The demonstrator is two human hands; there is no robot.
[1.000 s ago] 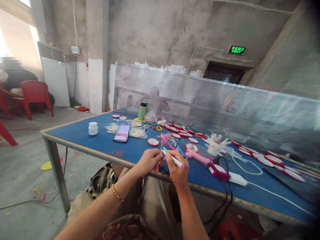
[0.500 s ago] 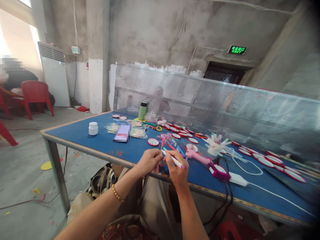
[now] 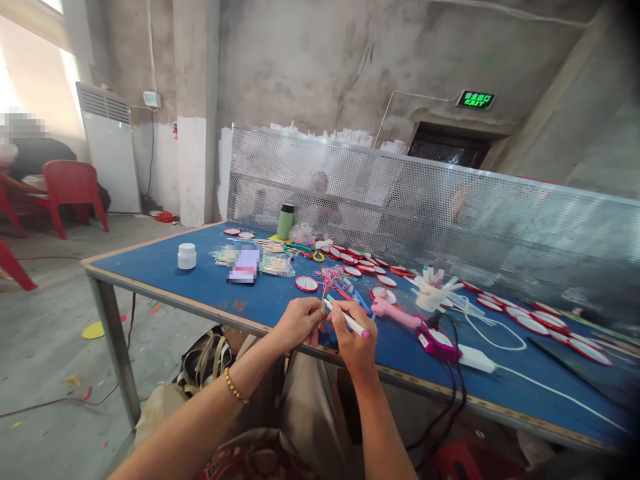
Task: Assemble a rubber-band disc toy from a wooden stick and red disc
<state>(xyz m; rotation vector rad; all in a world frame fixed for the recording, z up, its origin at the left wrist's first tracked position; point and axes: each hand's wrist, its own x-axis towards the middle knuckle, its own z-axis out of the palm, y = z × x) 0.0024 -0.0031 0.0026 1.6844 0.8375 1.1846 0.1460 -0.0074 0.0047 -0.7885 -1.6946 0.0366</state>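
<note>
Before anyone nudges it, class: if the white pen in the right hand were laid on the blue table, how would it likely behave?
The white pen would probably roll, since its barrel looks slim and round. It seems stiff, lying straight in the right hand. It is likely light, being so slender.

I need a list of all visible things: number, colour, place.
table: one, blue, centre
panel: one, silver, table's back
bottle: one, green, near panel
jar: one, white, table's left
blurred item: one, purplish, right of jar
discs: many, red and white, across table
strands: many, mostly pink, centre
cup: one, white, right of centre
device: one, magenta, in front of cup
chairs: several, red, far left
person: one, dark clothes, far left
exit sign: one, green, upper right
pen: one, mostly white, table's front
left fingers: one set, around thin stick
right fingers: one set, around pen
</note>
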